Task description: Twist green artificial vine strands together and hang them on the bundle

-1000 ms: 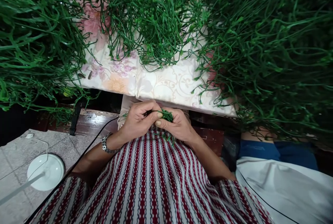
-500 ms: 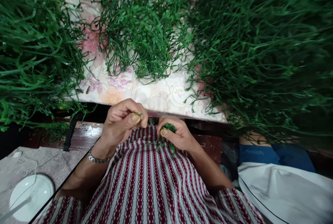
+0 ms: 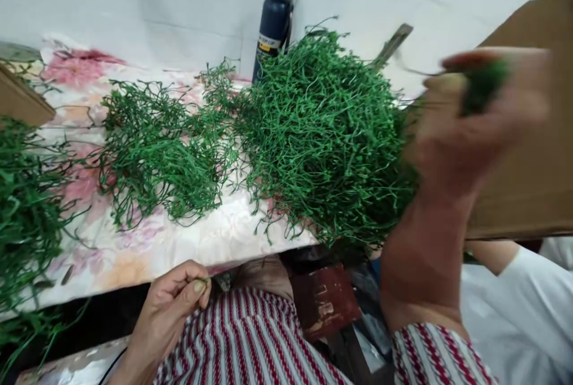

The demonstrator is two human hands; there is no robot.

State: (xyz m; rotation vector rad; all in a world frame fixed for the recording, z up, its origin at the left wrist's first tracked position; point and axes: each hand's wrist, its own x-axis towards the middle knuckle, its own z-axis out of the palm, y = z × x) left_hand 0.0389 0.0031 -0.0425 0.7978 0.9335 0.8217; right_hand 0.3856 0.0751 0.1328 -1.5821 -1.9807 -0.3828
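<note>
My right hand (image 3: pixel 483 104), blurred by motion, is raised at the right in front of a cardboard box (image 3: pixel 519 188), closed around a dark green bunch (image 3: pixel 486 83). Low at the table's front edge, my left hand (image 3: pixel 179 298) pinches a small green piece (image 3: pixel 203 280) between thumb and forefinger. A large heap of thin green stems (image 3: pixel 331 140) lies on the flowered tablecloth (image 3: pixel 188 250), left of my right hand. Beyond my left hand rests a smaller, looser pile of stems (image 3: pixel 165 170).
Behind the large heap a dark blue flask (image 3: pixel 271 27) with a silver cap stands by the white wall. More green stems (image 3: pixel 27 218) cover the left side. Part of a person in white clothing (image 3: pixel 519 313) shows at the lower right.
My right hand has gone from my lap up to the right with its green bunch. The view has turned right, bringing the flask, wall and large box into sight. My left hand remains low, still pinching.
</note>
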